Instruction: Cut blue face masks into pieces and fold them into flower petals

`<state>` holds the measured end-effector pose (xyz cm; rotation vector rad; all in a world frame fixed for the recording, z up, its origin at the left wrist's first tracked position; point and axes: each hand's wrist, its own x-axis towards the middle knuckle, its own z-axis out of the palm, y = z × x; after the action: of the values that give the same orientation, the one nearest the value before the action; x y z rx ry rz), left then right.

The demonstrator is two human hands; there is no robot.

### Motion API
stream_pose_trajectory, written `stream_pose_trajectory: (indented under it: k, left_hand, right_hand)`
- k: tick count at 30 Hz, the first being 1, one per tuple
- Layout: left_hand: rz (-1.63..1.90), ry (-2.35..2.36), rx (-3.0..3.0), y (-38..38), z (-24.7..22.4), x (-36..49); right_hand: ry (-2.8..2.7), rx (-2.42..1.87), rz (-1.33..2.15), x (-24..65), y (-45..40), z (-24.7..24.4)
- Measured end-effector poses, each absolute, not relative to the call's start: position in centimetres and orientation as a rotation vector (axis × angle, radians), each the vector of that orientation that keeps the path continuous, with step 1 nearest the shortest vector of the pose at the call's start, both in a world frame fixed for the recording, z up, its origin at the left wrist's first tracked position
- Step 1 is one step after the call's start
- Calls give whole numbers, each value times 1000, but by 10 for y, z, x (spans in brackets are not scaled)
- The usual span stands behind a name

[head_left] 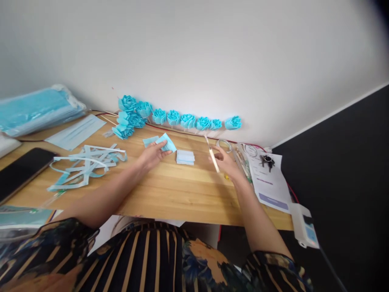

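Observation:
Over the middle of the wooden table, my left hand (152, 154) pinches a small light-blue piece of mask fabric (166, 142) between thumb and fingers. Another blue piece (150, 140) lies just behind it. Between my hands sits a small stack of cut pale-blue pieces (185, 157). My right hand (224, 161) is closed around a slim white stick-like tool (214, 160), held at a slant with a thinner end toward the wall; its exact kind is not clear. Blue fabric flowers (188, 121) stand in a row along the wall, with several more (129, 117) clustered at the left.
Left side: a bag of blue masks (36, 109), a flat mask sheet (75, 133), a heap of cut strips (86, 166) and a phone (24, 172). Right side: a wire coil (224, 145), a printed paper (269, 182), keys (267, 161) and a white box (304, 225) at the table edge.

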<state>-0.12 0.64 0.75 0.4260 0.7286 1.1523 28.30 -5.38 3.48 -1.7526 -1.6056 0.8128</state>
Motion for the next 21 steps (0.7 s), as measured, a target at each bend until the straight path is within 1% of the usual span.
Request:
stream_pose_trajectory:
  k: [1,3,5,8,13,17,21]
  left_hand:
    - [1145,722,417,7,8,-2]
    - [1135,715,396,7,10,-3]
    - [1132,710,375,8,11,-3]
    - [1132,699,367,8,12,-4]
    - [1138,728,360,10,11,-6]
    - [1148,731,315,13,8,-7]
    - [1157,725,282,15,6,-8]
  right_hand:
    - [-1505,-1594,1046,279,-55,37]
    - [-1395,-1354,1330,266,-60,41]
    - [-1395,-1159,1525,249,-64,43]
    - [-1411,-932,1706,230,-64,44]
    - [-1351,-773,1901,226,-54,28]
    - [-1308,-721,1967,230,-52,7]
    - [-1298,-736,1991,229,-54,-3]
